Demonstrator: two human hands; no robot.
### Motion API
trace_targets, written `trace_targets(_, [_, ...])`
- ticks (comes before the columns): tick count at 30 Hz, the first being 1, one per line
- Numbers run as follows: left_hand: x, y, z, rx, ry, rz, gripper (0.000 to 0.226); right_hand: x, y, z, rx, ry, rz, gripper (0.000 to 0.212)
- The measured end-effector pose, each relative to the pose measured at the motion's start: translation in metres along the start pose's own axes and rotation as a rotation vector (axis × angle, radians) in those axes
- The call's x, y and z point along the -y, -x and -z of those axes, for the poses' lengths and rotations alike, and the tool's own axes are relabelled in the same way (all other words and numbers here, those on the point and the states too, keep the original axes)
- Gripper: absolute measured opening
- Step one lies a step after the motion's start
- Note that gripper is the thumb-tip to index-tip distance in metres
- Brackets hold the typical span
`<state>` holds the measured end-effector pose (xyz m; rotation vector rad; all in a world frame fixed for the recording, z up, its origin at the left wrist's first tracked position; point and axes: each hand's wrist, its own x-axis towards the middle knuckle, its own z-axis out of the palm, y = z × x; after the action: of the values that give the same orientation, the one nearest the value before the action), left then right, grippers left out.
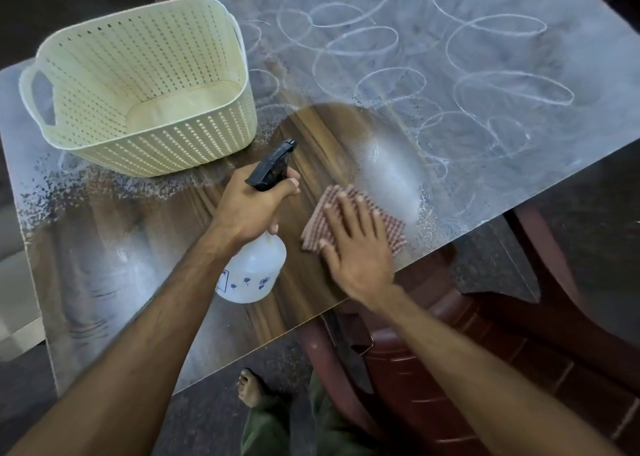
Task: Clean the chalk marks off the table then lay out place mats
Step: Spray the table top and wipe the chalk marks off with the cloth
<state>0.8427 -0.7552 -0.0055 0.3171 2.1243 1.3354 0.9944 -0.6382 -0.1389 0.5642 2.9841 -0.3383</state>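
While left hand [254,206] grips spray bottle [254,268] (nozzle pointing far-right) | right hand [356,247] flat on cloth [393,232]

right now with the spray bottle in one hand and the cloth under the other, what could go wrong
1. The cloth under the flat right hand lies near the table edge; a long stroke could carry it off.
2. The basket stands on sprayed chalk marks, so chalk under and around it may get missed.
3. The left hand grips the spray bottle low over the wiped patch; a stray squeeze may wet the clean wood again.
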Motion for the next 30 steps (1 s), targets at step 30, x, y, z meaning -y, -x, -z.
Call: trace_targets(30, [0.003,0.028,-0.029,0.065,-0.027,0.006,0.005,-0.124,-0.016,0.031,0.011,0.006,-0.293,0.068])
